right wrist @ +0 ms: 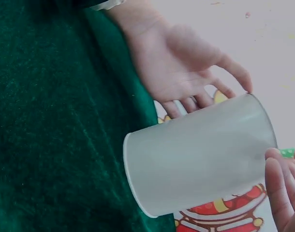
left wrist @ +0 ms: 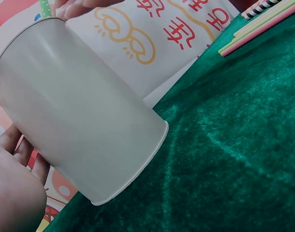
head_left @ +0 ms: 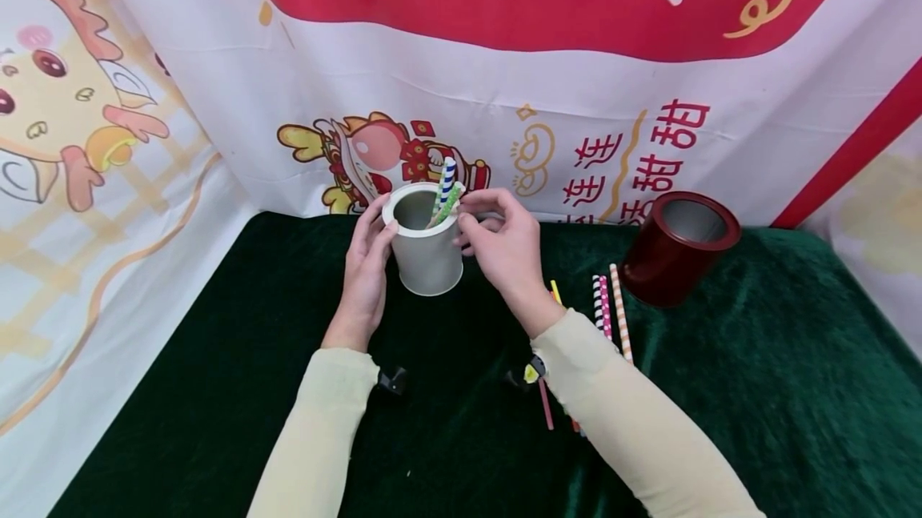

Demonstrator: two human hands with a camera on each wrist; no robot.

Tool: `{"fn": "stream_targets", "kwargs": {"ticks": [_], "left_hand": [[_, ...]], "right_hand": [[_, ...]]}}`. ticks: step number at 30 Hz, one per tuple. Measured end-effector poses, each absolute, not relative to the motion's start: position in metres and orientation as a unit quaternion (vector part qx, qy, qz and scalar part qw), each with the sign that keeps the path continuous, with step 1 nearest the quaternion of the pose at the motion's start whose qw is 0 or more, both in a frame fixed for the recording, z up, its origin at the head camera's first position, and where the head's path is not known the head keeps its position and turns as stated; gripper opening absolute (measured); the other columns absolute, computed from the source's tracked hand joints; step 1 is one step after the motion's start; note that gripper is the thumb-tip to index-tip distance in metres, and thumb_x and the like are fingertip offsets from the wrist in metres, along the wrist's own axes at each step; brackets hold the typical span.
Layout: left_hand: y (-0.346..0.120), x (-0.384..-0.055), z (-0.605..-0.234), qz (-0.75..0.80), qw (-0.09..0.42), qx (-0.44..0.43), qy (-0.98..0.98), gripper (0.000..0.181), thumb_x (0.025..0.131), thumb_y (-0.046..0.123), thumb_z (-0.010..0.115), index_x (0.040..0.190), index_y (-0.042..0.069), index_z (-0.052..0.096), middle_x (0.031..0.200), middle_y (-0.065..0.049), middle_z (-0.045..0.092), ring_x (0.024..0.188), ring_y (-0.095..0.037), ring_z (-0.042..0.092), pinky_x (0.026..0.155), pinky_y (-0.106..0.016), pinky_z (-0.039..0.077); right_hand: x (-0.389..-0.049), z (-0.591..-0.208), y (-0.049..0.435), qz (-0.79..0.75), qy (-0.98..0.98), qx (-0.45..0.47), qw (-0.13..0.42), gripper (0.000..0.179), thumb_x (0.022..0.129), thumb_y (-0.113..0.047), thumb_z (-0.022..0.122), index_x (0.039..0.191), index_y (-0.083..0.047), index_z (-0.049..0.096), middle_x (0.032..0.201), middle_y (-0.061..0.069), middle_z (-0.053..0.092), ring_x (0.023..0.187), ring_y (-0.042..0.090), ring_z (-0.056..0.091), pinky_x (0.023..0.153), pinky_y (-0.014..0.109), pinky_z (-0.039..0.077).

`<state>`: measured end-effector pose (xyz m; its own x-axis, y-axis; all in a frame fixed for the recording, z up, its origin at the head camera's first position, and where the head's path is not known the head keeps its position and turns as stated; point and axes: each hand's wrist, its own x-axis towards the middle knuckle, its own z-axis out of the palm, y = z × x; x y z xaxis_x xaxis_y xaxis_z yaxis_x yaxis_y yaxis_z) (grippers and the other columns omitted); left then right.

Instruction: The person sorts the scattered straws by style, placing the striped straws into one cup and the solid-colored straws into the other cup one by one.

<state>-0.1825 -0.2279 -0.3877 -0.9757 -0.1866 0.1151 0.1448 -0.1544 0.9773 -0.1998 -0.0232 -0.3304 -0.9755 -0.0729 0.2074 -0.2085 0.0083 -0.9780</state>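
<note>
A pale grey cylindrical canister (head_left: 430, 262) with a white rim stands near the back of the green cloth. A blue-and-white striped paper straw (head_left: 448, 174) and a green dotted paper straw (head_left: 445, 207) poke out over its right rim. My left hand (head_left: 367, 278) grips the canister's left side, thumb at the rim and fingers round the wall. At the right rim, my right hand (head_left: 507, 246) pinches the green straw near its top. In the right wrist view, that hand's fingers (right wrist: 275, 183) are close by the rim, with the green straw partly hidden behind the thumb.
A dark red canister (head_left: 677, 250) with an open top stands at the back right. Several paper straws (head_left: 607, 310), striped, dotted and plain, lie beside it, partly under my right forearm. Behind the cloth (head_left: 446, 438) hangs a printed white and red curtain (head_left: 432, 70).
</note>
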Motion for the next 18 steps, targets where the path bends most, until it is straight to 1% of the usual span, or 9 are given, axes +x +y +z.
{"fn": "stream_targets", "kwargs": {"ticks": [3,7,10,13,18], "left_hand": [[-0.227,-0.183,-0.388,-0.759,0.107,0.018,-0.642,0.051,0.112,0.038,0.056,0.162,0.034,0.044,0.17,0.011,0.039,0.159,-0.015,0.032,0.137,-0.054,0.014],[-0.227,-0.183,-0.387,-0.758,0.106,0.02,-0.643,0.049,0.112,0.039,0.057,0.16,0.036,0.045,0.169,0.012,0.039,0.16,-0.015,0.032,0.137,-0.054,0.013],[-0.227,-0.183,-0.387,-0.758,0.108,0.019,-0.643,0.049,0.112,0.039,0.057,0.16,0.036,0.045,0.17,0.012,0.039,0.16,-0.015,0.031,0.137,-0.053,0.013],[-0.227,-0.183,-0.387,-0.759,0.11,0.018,-0.641,0.049,0.113,0.038,0.056,0.16,0.035,0.045,0.17,0.011,0.039,0.16,-0.015,0.031,0.137,-0.053,0.013],[-0.227,-0.183,-0.387,-0.761,0.109,0.019,-0.639,0.049,0.113,0.038,0.056,0.16,0.035,0.045,0.17,0.012,0.039,0.16,-0.015,0.031,0.137,-0.053,0.012]], "right_hand": [[-0.197,-0.332,-0.014,0.703,-0.703,0.089,0.057,0.017,0.102,-0.012,0.074,0.118,-0.007,0.072,0.114,0.01,0.078,0.075,0.019,0.078,0.07,0.031,0.067],[-0.193,-0.334,0.001,0.716,-0.689,0.083,0.073,0.015,0.1,-0.009,0.075,0.114,-0.004,0.072,0.111,0.017,0.078,0.071,0.015,0.077,0.069,0.03,0.066],[-0.19,-0.337,0.013,0.725,-0.679,0.08,0.085,0.014,0.099,-0.006,0.074,0.112,-0.002,0.071,0.109,0.02,0.079,0.069,0.014,0.077,0.068,0.03,0.066],[-0.187,-0.338,0.024,0.728,-0.675,0.072,0.092,0.014,0.099,-0.006,0.074,0.112,-0.002,0.071,0.108,0.019,0.078,0.07,0.014,0.078,0.068,0.031,0.066],[-0.184,-0.344,0.046,0.726,-0.679,0.052,0.097,0.013,0.101,-0.009,0.074,0.113,-0.006,0.071,0.105,0.011,0.079,0.072,0.014,0.078,0.069,0.03,0.066]]}}
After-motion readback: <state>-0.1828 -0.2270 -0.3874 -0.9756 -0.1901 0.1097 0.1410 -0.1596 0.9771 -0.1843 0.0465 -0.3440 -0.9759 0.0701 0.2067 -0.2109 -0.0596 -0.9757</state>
